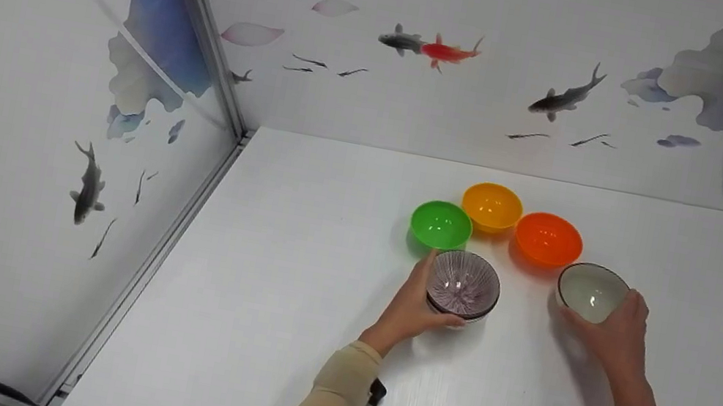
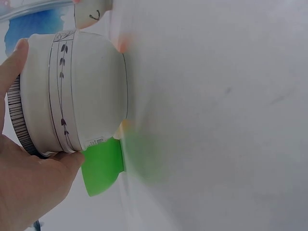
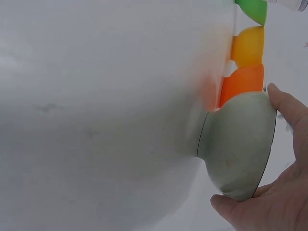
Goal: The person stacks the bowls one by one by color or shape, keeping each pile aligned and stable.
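Note:
My left hand [image 1: 413,310] grips a stack of bowls, a purple ribbed one [image 1: 464,284] on top; the left wrist view shows white bowls with a leaf-pattern band [image 2: 91,91] under it. My right hand [image 1: 614,338] holds a pale grey-green bowl [image 1: 591,292] by its rim, thumb at the near side; in the right wrist view that bowl [image 3: 240,144] has its base at the table surface. Behind them stand a green bowl [image 1: 441,225], a yellow bowl [image 1: 491,207] and an orange bowl [image 1: 548,240]. The green bowl is just behind the stack.
The white table [image 1: 271,291] reaches back to a panel [image 1: 466,117] printed with fish and petals. Another printed panel [image 1: 31,137] stands on the left, with a metal frame rail [image 1: 146,284] along the table edge.

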A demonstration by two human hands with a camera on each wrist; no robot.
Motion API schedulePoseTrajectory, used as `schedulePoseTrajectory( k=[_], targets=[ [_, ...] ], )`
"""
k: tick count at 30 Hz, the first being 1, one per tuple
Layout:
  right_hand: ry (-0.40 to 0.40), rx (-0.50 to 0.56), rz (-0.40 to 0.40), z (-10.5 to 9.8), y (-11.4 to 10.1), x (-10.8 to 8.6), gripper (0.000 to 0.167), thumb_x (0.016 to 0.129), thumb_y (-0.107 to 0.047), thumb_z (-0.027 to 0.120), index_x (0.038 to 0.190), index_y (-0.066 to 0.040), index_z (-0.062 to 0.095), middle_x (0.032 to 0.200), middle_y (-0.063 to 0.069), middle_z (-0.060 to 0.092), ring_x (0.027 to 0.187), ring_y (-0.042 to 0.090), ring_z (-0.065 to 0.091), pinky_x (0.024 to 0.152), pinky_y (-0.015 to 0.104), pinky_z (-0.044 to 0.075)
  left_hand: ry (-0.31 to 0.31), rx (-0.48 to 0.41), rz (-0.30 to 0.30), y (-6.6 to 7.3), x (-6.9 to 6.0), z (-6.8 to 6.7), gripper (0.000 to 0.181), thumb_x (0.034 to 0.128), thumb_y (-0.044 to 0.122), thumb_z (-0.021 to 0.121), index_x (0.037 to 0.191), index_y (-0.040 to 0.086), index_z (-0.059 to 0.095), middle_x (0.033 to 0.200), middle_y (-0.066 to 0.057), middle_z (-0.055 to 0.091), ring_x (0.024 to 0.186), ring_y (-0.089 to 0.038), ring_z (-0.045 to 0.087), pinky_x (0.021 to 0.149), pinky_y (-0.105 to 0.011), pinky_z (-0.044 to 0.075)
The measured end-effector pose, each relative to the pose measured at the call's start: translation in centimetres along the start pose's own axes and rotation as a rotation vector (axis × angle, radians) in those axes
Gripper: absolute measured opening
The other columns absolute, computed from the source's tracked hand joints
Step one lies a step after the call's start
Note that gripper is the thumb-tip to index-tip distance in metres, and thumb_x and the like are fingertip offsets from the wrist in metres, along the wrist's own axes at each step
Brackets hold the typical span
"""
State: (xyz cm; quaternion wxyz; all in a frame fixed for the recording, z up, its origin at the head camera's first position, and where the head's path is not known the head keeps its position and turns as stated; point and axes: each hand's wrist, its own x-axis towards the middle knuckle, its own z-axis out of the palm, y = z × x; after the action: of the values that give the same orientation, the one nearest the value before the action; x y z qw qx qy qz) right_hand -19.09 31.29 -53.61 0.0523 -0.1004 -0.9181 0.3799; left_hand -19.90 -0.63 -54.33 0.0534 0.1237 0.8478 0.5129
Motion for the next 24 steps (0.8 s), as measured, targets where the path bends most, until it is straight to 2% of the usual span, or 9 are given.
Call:
schedulePoseTrajectory(
  k=[15,20,24],
  targets=[
    [-0.052,-0.034,0.057,-0.14,-0.10,0.05,0.114,0.084,-0.053,0.072,0.153,0.008,0.005,0.153,0.036,0.015,0.129,0.054,0.031,0.105,0.071,0.037,0.012,-0.014,0.009,-0.02,0.05,0.08,0.126,0.0679,0.032,0.093,0.161,0.019,0.009,0.167,-0.007,0.020,0.152,-0.025,0.027,0.125,-0.043,0.026],
    [-0.041,-0.041,0.055,-0.14,-0.02,0.15,0.115,0.084,-0.053,0.073,0.153,0.010,0.006,0.153,0.038,0.015,0.128,0.056,0.031,0.104,0.072,0.037,0.011,-0.011,0.008,-0.02,0.07,0.06,0.126,0.0678,0.032,0.092,0.161,0.019,0.008,0.168,-0.006,0.019,0.153,-0.025,0.026,0.125,-0.042,0.025],
    [-0.003,-0.046,0.042,0.05,0.22,0.15,0.110,0.083,-0.050,0.074,0.153,0.008,0.011,0.153,0.036,0.019,0.128,0.055,0.034,0.104,0.071,0.039,0.009,-0.014,0.008,0.05,0.06,0.07,0.126,0.0675,0.031,0.093,0.161,0.020,0.009,0.168,-0.005,0.019,0.153,-0.024,0.025,0.125,-0.042,0.025]
  ],
)
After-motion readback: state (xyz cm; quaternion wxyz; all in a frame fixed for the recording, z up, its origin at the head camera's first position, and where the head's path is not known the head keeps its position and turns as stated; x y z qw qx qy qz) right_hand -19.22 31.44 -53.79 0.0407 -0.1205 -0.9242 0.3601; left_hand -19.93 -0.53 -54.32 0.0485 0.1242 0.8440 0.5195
